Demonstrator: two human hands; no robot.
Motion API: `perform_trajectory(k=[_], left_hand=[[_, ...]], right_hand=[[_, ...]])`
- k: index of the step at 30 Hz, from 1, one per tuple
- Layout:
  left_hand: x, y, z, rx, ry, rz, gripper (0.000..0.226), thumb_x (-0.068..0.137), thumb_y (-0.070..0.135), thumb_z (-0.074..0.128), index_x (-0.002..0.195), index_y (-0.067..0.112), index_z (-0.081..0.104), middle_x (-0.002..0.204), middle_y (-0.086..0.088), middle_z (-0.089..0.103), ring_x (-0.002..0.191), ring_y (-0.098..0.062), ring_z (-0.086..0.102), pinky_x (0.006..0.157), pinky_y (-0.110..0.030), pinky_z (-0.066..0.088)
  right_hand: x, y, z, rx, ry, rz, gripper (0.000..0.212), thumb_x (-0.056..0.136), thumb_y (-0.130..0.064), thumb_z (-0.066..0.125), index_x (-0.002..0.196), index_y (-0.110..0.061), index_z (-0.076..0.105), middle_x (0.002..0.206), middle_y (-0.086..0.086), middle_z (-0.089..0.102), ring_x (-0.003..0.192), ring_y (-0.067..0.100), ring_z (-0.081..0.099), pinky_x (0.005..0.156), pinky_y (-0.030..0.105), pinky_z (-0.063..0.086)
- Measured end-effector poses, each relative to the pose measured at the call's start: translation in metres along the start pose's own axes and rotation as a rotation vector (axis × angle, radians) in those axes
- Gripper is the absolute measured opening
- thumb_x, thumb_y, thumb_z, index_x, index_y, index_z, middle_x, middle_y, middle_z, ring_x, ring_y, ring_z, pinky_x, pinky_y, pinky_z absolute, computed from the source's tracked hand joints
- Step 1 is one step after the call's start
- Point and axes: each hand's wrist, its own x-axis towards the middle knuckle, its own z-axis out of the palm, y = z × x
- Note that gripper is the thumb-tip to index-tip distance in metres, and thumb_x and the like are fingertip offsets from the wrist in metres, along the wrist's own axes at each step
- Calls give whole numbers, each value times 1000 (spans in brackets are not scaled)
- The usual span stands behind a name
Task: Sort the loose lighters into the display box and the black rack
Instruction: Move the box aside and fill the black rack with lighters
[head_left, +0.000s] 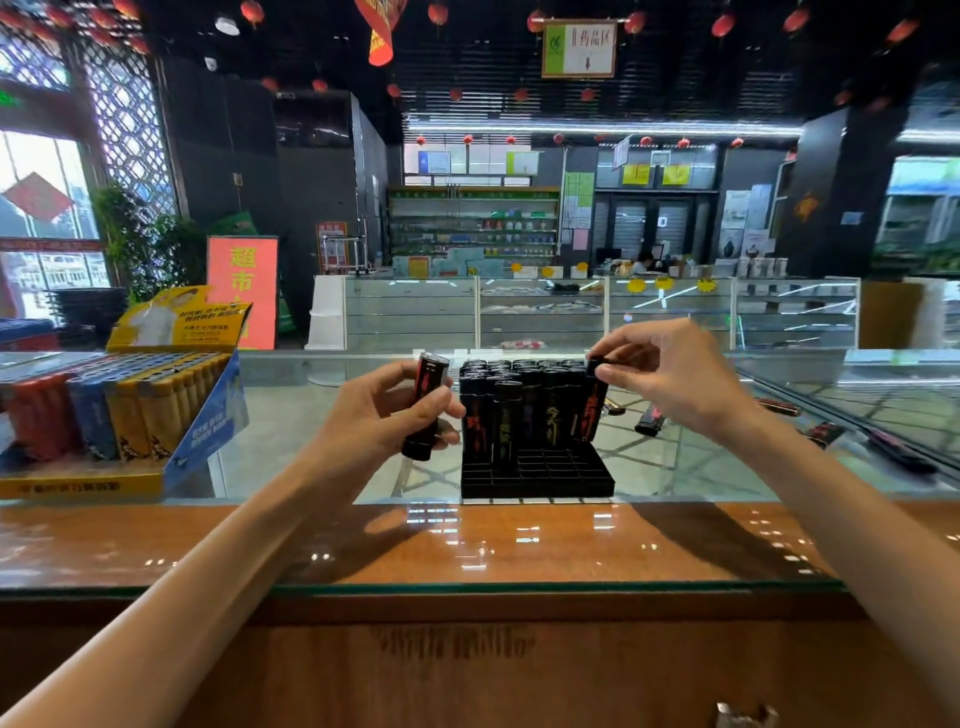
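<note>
A black rack (540, 475) stands on the glass counter in the middle, its back rows filled with several upright black lighters and its front slots bare. My left hand (384, 410) grips a black lighter with red markings (425, 410), tilted, just left of the rack. My right hand (670, 379) pinches the top of another black and red lighter (594, 402) standing at the rack's right edge. The yellow and blue display box (202, 431) sits at the left, holding rows of red, blue and yellow lighters.
Loose black lighters (649, 422) lie on the glass to the right of the rack, with more (901, 454) near the counter's right side. A wooden ledge (467, 540) runs along the front. Glass display cases stand across the aisle behind.
</note>
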Motion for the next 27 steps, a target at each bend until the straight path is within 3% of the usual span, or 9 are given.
perform_trajectory(k=[2, 6, 11, 15, 20, 25, 27], left_hand=[[-1, 0, 2, 11, -14, 9, 26, 79, 16, 61, 102, 5, 61, 79, -6, 70, 66, -19, 65, 64, -22, 53], [1, -1, 10, 33, -27, 11, 29, 79, 20, 60, 106, 11, 63, 74, -3, 67, 61, -14, 60, 60, -20, 49], [-1, -9, 24, -161, -185, -126, 32, 88, 19, 52, 117, 7, 61, 83, -7, 62, 68, -16, 57, 66, -24, 50], [0, -8, 26, -224, -245, -154, 35, 93, 5, 43, 127, 2, 51, 95, -11, 65, 77, -19, 61, 72, -27, 51], [-1, -8, 22, -193, -242, -136, 33, 92, 6, 46, 124, 0, 51, 111, -16, 67, 88, -22, 67, 78, -27, 53], [-2, -9, 22, -232, -257, -131, 28, 88, 12, 56, 115, 8, 61, 117, -19, 64, 99, -33, 66, 83, -33, 53], [-1, -9, 22, -229, -249, -127, 26, 85, 13, 60, 111, 12, 66, 115, -18, 65, 99, -34, 66, 82, -33, 54]], right_hand=[[0, 1, 5, -49, 7, -25, 17, 77, -11, 73, 93, -16, 72, 84, 4, 71, 78, 15, 66, 75, 25, 53], [3, -2, 15, -126, -2, -91, 18, 78, -13, 72, 96, -15, 73, 85, -2, 68, 72, 7, 59, 66, 1, 39], [0, -4, 22, -156, 64, -141, 20, 79, -12, 71, 98, -10, 73, 92, 5, 70, 76, 8, 54, 71, 14, 39], [-3, -3, 25, -173, 110, -156, 21, 78, -11, 71, 99, -9, 72, 93, 7, 70, 77, 4, 50, 69, 9, 33], [-7, -6, 29, -130, 79, -161, 19, 76, -10, 73, 95, -10, 74, 89, 6, 71, 70, 1, 50, 64, -1, 34], [-10, -1, 32, -157, 115, -138, 24, 77, -11, 72, 101, -10, 72, 88, 6, 70, 70, 6, 51, 64, 2, 33], [-13, 0, 31, -192, 129, -122, 29, 76, -12, 73, 105, -9, 70, 83, 6, 68, 68, 10, 53, 68, 12, 42]])
